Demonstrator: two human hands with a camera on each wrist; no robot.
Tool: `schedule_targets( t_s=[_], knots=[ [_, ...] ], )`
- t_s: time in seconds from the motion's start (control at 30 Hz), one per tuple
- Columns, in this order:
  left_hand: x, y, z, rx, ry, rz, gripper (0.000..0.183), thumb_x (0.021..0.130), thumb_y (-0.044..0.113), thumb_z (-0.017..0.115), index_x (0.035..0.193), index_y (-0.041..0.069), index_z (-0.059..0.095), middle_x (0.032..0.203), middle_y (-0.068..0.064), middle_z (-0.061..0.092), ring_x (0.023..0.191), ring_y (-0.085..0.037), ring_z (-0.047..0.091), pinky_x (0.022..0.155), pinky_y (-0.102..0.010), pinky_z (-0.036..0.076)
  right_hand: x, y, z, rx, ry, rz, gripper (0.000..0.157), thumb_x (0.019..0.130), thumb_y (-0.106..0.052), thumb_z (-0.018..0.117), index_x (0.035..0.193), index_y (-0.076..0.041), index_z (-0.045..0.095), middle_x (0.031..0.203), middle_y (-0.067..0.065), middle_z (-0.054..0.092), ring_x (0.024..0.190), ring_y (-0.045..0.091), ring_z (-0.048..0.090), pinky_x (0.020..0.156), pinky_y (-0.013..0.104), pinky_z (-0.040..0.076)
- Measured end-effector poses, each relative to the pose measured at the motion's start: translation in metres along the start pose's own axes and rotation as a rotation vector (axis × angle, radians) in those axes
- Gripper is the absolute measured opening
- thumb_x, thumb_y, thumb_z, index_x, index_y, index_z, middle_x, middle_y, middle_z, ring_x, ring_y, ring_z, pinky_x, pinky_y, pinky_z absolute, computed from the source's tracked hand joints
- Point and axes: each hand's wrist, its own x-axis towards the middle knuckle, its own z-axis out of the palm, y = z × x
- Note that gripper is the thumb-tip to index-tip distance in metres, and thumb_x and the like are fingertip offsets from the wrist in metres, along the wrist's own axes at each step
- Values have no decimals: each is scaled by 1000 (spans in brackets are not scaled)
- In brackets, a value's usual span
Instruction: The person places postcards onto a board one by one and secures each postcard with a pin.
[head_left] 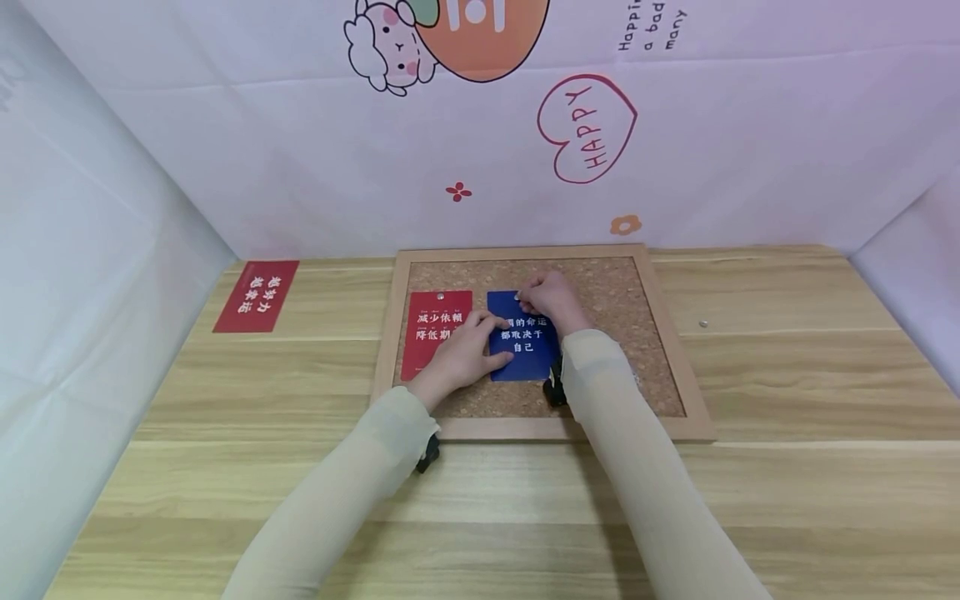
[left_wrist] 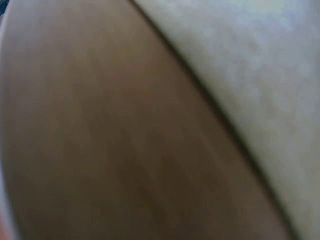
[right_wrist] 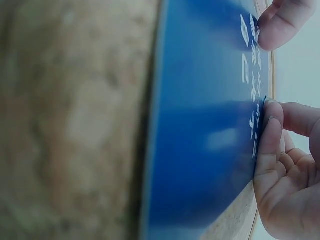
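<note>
Blue card (head_left: 528,364) lies flat on the cork board (head_left: 622,312), beside the red card (head_left: 423,354) and to its right. In the head view its long axis runs away from the person, top end farthest. What matters is that the two hands meet different edges. The left hand (head_left: 461,354) lies over the card's left side, its thumb and a fingertip on the blue with a gap between them. The right hand (head_left: 553,298) reaches the top edge from the right, fingers drawn into a narrow pinch over a small pale spot, probably a pin (head_left: 517,296), though it is too small to be sure. That makes the right hand the nearer one to the top edge, the left nearer the side.

From the left wrist, only a blurred brown surface (left_wrist: 125,125) and a paler surface (left_wrist: 270,75) show; the state of the fingers cannot be told there.

From the right wrist, the card appears turned, its top toward picture right. The right hand's thumb and finger come together near that edge; what lies between them is mostly hidden. Other fingertips, apparently the left hand's, touch or nearly touch the card higher in the picture.
</note>
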Motion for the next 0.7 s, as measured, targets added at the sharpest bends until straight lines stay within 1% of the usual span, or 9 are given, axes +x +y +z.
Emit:
schedule_targets(
  t_s=[0.2,0.4,0.7],
  knots=[
    [0,0,0,3,3,2,50,92,33,63,137,17,49,146,-8,38,127,-28,49,101,-45,46,-1,1,0,-7,-6,-6,18,96,-18,55,98,-4,67,72,-2,60,66,9,56,70,25,47],
    [0,0,0,6,4,6,49,92,33,63,136,17,50,145,-8,38,126,-28,50,100,-45,47,-2,0,-1,-14,-6,-13,17,96,-17,55,93,-4,66,70,-2,59,65,9,55,68,24,46],
    [1,-1,0,3,3,4,49,92,34,63,136,17,49,145,-7,38,125,-28,50,99,-45,47,-2,-1,-1,-31,-2,-13,16,95,-17,55,93,-5,66,70,-2,58,64,8,54,63,21,44]
  ],
)
